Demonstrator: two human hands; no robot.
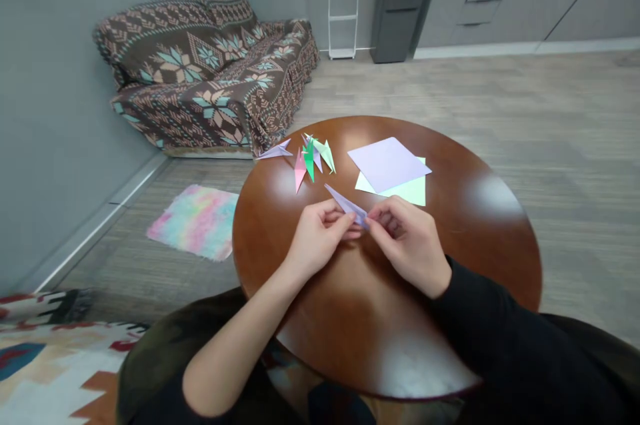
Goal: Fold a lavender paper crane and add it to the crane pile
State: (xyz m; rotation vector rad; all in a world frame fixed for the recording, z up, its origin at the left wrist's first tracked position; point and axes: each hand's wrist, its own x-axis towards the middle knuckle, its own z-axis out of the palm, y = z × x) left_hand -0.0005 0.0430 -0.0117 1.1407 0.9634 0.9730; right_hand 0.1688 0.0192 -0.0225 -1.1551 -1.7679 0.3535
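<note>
While you look down through the head view, the slim, pointed piece of folded light purple paper [344,203] is in front of you, over the near middle of the round, glossy reddish-brown wooden table [475,238]. Its long axis runs slantwise, from upper left to lower right. The sharp, free tip points away from you and to your left, and the other end lies at your fingers, towards your right.

Your left hand [320,238] has its thumb clamped on the piece near its lower end, the fingers curled under and behind it. Your right hand [410,245], at the end of a black sleeve [480,318], pinches the lower right end between thumb and forefinger. The fingertips of your two hands are close together there; whether they touch, you cannot tell.

Beyond your left hand, folded paper figures lie near the far left edge: a light purple one [276,151] a little apart at the left, then a pink one [300,173], a bright green one [309,161], another purple one [318,159] partly hidden behind it, and a pale green one [327,157]. Beyond your right hand, a flat lavender paper sheet [390,163] partly covers a pale green paper sheet [414,193], the two turned at different angles.
</note>
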